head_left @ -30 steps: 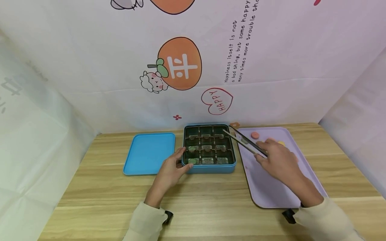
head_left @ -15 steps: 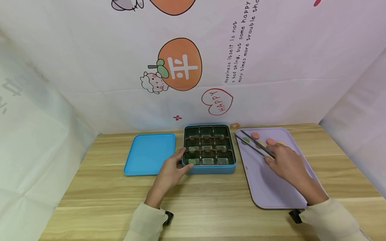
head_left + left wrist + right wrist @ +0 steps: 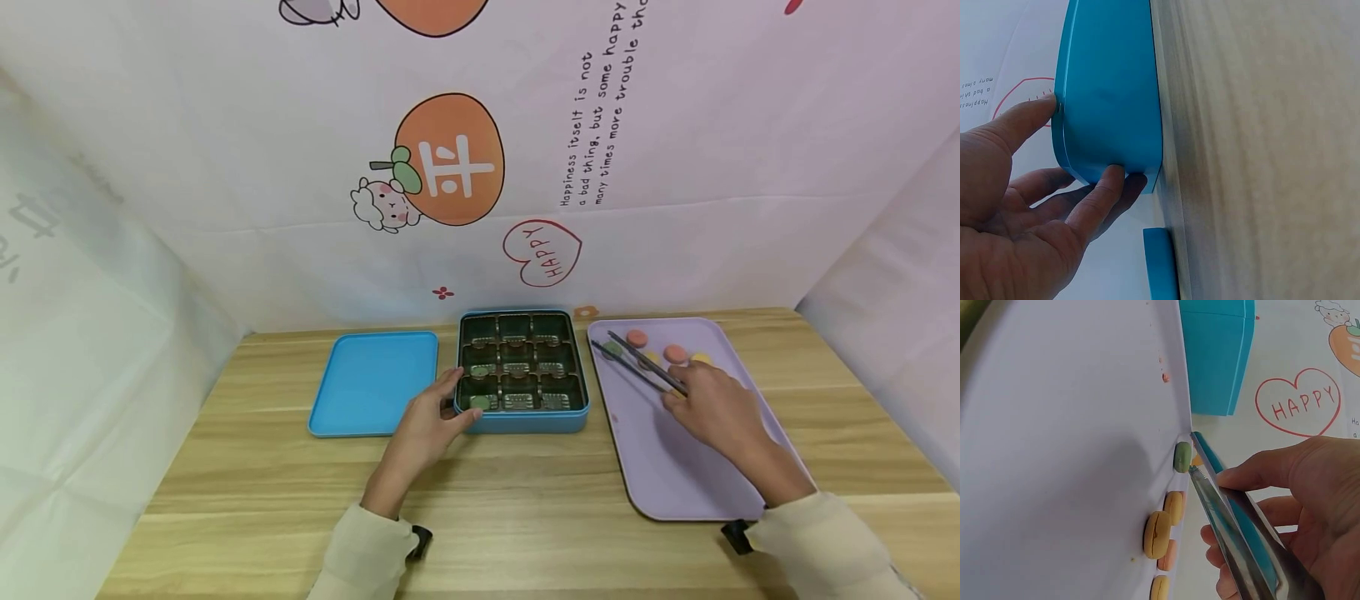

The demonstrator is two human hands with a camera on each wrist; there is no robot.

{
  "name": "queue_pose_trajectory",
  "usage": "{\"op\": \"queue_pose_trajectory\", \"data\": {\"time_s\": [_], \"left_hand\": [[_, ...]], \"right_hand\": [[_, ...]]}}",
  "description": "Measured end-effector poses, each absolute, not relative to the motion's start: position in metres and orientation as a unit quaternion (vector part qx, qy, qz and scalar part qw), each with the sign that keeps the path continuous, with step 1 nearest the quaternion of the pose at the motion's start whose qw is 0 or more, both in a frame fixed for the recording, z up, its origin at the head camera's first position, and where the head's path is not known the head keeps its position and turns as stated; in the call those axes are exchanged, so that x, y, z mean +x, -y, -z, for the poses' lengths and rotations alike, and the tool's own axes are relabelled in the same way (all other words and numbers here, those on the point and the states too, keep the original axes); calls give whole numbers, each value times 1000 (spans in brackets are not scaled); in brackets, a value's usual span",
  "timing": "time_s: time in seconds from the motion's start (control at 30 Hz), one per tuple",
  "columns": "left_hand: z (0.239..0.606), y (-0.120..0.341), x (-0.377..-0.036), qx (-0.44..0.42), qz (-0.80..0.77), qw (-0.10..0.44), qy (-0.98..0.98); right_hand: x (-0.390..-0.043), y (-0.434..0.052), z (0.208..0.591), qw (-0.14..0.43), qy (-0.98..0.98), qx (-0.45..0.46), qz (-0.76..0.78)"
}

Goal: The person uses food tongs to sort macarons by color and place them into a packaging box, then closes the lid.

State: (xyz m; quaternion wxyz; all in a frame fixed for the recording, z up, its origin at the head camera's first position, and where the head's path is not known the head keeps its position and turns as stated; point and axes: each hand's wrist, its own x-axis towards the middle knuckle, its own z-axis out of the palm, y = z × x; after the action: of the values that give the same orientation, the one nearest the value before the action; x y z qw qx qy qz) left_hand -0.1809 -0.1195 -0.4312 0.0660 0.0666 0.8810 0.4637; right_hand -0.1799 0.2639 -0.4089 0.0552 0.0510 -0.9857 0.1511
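My left hand (image 3: 427, 417) holds the near left corner of a blue tin box (image 3: 525, 423), thumb at the rim and fingers against the side. Inside is a dark insert of several compartments; green macarons (image 3: 480, 403) occupy two in the left column. With my right hand (image 3: 712, 408) I grip metal tongs (image 3: 1222, 531) over the purple tray (image 3: 667, 475). The tong tips are parted around a green macaron (image 3: 1182, 457) at the tray's far left corner. Pink macarons (image 3: 637, 338) and yellow macarons (image 3: 1157, 535) lie close by on the tray.
A flat blue lid (image 3: 375, 383) rests on the wooden table (image 3: 510, 517) left of the box. The tray stands right beside the box. Behind everything hangs a white printed cloth (image 3: 300, 208), close to the table's back edge.
My right hand has drawn the tongs from beside the box's far right corner rightward over the tray, down to the green macaron. My left hand stays on the box.
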Motion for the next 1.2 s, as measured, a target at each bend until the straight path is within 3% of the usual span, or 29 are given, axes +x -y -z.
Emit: {"op": "queue_pose_trajectory", "data": {"time_s": [1.2], "left_hand": [[432,120,-182,66,-464,71,-881]], "right_hand": [[-180,-267,415,37,986,43,-156]]}}
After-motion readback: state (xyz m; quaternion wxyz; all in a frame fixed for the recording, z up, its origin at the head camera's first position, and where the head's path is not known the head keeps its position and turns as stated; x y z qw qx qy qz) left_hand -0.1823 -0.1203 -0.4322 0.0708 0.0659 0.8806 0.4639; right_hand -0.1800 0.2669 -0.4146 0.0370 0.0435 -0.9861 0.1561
